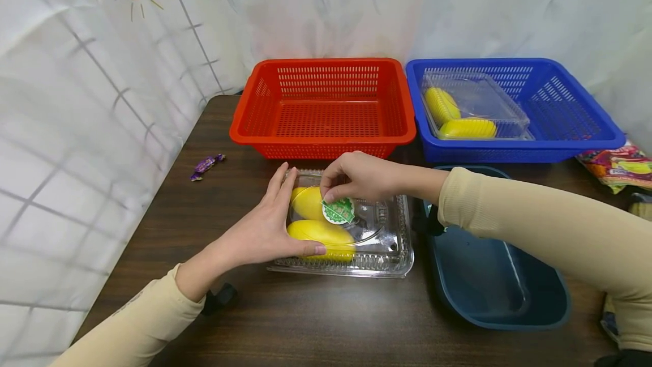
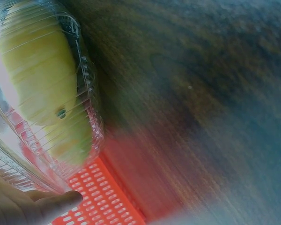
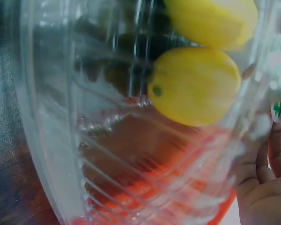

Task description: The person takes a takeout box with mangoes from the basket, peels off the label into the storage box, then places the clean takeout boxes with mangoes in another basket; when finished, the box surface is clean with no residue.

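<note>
A clear plastic clamshell container lies on the table with two yellow mangoes inside its left half. My left hand rests on the container's left side, thumb along the front and fingers stretched toward the back corner. Over the lid, my right hand pinches the edge of a round green-and-white sticker between thumb and fingers. Whether the sticker lies flat on the lid all round is hard to tell. The right wrist view shows a mango through the ribbed plastic, with the right hand at the edge.
Behind the container stands a red basket. Beside it, a blue basket holds another clear container with yellow fruit. A dark teal bin sits under the right forearm. A purple wrapped candy lies at left, a colourful packet at far right.
</note>
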Demonstrator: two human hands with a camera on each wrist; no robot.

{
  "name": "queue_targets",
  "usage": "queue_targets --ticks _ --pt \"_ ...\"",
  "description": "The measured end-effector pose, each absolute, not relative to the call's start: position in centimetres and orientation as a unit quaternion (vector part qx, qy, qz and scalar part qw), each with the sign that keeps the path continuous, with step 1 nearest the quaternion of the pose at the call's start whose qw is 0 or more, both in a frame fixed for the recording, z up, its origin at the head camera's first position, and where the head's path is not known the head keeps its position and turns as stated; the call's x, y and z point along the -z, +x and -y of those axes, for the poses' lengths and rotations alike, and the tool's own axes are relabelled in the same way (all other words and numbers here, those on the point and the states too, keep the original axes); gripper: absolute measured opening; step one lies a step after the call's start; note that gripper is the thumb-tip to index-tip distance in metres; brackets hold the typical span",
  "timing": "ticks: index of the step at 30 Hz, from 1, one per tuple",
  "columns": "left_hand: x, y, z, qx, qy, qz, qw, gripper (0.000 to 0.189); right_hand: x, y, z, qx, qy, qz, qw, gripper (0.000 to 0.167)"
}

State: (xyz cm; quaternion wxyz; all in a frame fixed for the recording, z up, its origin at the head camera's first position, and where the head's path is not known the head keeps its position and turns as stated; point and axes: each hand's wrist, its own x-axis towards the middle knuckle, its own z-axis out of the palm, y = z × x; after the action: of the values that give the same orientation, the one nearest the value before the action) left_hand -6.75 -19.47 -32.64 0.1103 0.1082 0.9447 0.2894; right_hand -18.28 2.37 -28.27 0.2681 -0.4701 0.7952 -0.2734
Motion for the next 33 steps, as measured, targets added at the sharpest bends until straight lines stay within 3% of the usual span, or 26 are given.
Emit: queue_targets --ticks 11,22,27,33 --pt "32.8 -6.8 19.4 -0.287 0.105 -0.946 0.111 0.141 26.9 -18.3 -5.8 0.366 -0.363 -0.813 0.271 0.013" --pt "33.1 -6.9 19.6 -0.279 0.115 -0.948 0.103 0.14 26.1 -17.8 -12.9 0.416 -0.246 -0.834 0.266 0.02" --pt "33.0 -6.8 19.6 -0.278 0.11 -0.949 0.105 0.141 26.4 -17.9 -17.0 0.405 -0.206 -0.844 0.285 0.025" --pt "33.1 -7.0 19.6 -0.274 0.116 -0.949 0.104 0.142 28.0 -18.0 -20.9 0.359 -0.229 -0.84 0.336 0.022"
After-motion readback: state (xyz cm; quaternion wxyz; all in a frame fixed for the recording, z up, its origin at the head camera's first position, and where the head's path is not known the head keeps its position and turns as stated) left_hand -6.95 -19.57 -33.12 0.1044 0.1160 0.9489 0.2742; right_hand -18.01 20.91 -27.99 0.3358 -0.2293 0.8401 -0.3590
